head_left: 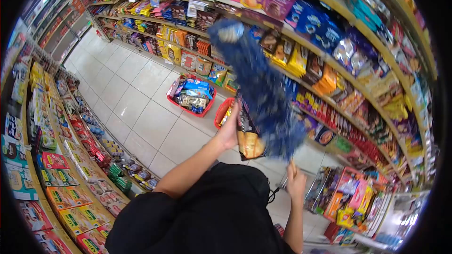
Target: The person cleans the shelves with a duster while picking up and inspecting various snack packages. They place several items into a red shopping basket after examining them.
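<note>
I stand in a shop aisle. My left hand (229, 129) grips a snack packet (248, 134), dark with an orange picture, held upright in front of the right-hand shelves. My right hand (295, 180) is closed around the handle of a blue feather duster (261, 84). The duster's fluffy blue head rises up and to the left, blurred, across the shelf fronts and partly over the packet.
Stocked shelves (329, 66) of snacks run along the right, and more shelves (56, 160) line the left. On the white tiled floor (141, 113) stand a red basket (190, 96) full of packets and a second red basket (222, 113) beside it.
</note>
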`<control>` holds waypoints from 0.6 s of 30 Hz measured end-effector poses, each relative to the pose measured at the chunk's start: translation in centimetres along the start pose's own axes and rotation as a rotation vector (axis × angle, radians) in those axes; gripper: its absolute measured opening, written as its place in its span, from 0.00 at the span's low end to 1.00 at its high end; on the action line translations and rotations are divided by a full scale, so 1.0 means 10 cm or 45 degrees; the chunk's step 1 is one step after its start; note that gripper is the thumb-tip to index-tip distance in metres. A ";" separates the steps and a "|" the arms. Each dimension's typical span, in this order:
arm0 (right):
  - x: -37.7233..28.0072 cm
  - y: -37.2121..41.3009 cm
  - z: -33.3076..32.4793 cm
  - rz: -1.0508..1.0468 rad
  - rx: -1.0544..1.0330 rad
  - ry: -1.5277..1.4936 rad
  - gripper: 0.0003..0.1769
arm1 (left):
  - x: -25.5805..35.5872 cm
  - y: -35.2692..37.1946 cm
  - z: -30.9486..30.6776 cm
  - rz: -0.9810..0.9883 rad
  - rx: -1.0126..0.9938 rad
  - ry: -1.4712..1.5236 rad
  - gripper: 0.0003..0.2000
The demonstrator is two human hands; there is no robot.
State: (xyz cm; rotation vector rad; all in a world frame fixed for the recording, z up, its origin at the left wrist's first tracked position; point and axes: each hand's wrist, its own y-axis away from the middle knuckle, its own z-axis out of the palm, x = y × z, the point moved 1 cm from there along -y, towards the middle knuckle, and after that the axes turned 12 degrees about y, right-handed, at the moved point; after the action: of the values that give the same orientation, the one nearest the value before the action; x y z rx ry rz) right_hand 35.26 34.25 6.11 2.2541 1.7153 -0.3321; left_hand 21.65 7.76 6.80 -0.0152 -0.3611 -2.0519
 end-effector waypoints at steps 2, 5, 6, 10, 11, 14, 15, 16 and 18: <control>-0.09 -0.08 -0.07 0.100 0.090 -0.059 0.22 | -0.37 0.08 -0.08 -0.044 -0.031 0.044 0.26; 0.01 0.00 -0.19 0.157 0.113 -0.131 0.22 | -0.48 0.20 0.14 0.047 -0.022 -0.037 0.34; 0.09 0.11 -0.21 0.142 0.136 -0.213 0.21 | -0.43 0.16 0.11 0.082 -0.094 -0.092 0.39; 0.47 0.56 -0.14 0.070 0.100 -0.385 0.18 | -0.15 0.13 -0.19 0.124 0.043 -0.070 0.41; 0.57 0.70 -0.12 0.047 0.066 -0.389 0.17 | -0.11 0.10 -0.33 -0.007 -0.006 0.043 0.41; 0.68 1.02 -0.20 -0.010 0.016 -0.340 0.15 | -0.05 0.20 -0.25 0.187 0.190 -0.025 0.32; 0.71 1.07 -0.22 -0.002 -0.028 -0.314 0.15 | -0.05 0.23 -0.27 0.249 0.243 -0.067 0.30; 0.68 1.08 -0.25 -0.030 -0.022 -0.194 0.15 | -0.04 0.19 -0.37 0.229 0.051 -0.236 0.27; 0.51 0.96 -0.35 -0.041 -0.025 -0.038 0.17 | -0.21 0.18 -0.53 0.211 0.221 -0.388 0.25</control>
State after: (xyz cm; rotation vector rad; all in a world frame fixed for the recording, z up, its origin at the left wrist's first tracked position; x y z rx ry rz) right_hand 45.91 37.72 8.38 2.1984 1.7336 -0.3525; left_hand 25.00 7.33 1.82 -0.2462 -0.7029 -1.8486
